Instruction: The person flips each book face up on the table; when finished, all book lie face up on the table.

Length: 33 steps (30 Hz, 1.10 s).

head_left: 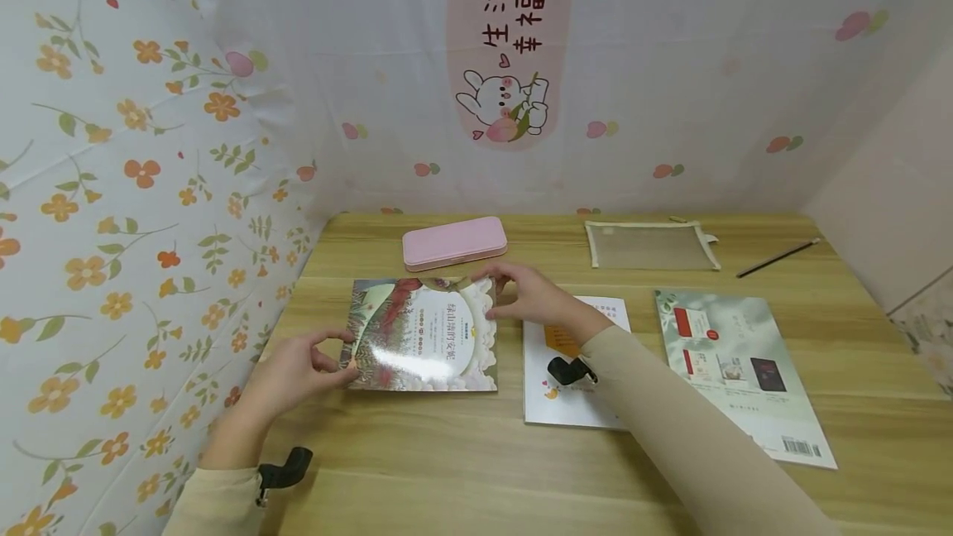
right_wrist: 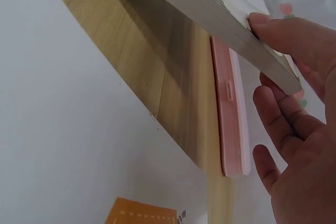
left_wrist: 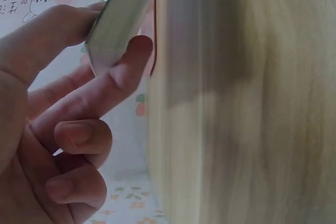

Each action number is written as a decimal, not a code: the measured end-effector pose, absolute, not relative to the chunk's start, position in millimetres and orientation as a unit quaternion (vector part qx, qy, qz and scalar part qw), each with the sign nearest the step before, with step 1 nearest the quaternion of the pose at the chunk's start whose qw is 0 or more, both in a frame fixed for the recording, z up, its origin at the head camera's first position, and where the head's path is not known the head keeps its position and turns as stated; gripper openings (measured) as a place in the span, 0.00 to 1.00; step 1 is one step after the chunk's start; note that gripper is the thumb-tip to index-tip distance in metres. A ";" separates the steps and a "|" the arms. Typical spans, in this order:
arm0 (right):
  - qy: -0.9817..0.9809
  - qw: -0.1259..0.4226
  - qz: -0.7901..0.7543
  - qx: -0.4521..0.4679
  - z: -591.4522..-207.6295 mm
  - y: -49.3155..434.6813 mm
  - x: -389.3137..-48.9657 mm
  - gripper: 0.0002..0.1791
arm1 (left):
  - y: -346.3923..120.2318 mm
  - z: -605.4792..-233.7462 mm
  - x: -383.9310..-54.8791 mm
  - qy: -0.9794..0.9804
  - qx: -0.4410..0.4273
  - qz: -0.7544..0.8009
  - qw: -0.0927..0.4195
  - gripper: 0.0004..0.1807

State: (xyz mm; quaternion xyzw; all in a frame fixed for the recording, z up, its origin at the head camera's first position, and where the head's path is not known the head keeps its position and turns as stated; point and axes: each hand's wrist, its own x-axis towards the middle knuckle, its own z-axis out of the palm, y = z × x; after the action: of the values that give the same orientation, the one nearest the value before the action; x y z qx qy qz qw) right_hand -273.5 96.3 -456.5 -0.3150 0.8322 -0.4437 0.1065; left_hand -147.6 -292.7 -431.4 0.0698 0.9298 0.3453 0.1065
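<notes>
Both hands hold a paperback book [head_left: 420, 337] with a red, green and cream cover over the left part of the table. My left hand [head_left: 301, 366] pinches its left edge between thumb and fingers. At the far right corner, my right hand [head_left: 532, 296] grips the book the same way. Seen from the left wrist, the book [left_wrist: 123, 22] hangs above the wood, its shadow on the tabletop. The right wrist view has the thumb on the cover and fingers under the book's pale page edge [right_wrist: 210, 19].
Behind the book lies a pink pencil case [head_left: 454, 243]. A white book [head_left: 543, 399] lies partly under the right forearm, with a pale green book [head_left: 744, 362] farther right. A mesh zip pouch [head_left: 648, 248] and a pencil [head_left: 778, 258] lie at the back right of the wooden table [head_left: 417, 470].
</notes>
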 end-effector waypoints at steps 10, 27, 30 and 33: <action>0.858 0.122 -0.391 -0.308 -458.4 89.2 -279.5 0.33 | -293.0 -435.8 -147.1 0.926 0.084 0.345 0.130 0.31; 0.898 0.111 -0.268 -0.332 -469.0 84.5 -282.6 0.24 | -279.0 -447.3 -143.2 0.952 0.091 0.256 0.144 0.28; 0.905 0.108 -0.245 -0.330 -469.2 82.7 -276.4 0.19 | -278.5 -441.7 -149.8 0.958 0.095 0.227 0.147 0.25; 0.915 0.095 -0.234 -0.315 -466.7 79.3 -266.2 0.17 | -280.6 -435.6 -163.1 0.961 0.113 0.203 0.150 0.19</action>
State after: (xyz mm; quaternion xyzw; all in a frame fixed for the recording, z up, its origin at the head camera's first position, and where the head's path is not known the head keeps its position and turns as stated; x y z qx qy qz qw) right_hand -266.2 79.3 -466.7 -0.3154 0.9147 -0.2340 0.0955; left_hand -163.1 -280.6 -435.6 0.1135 0.9609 0.2032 0.1502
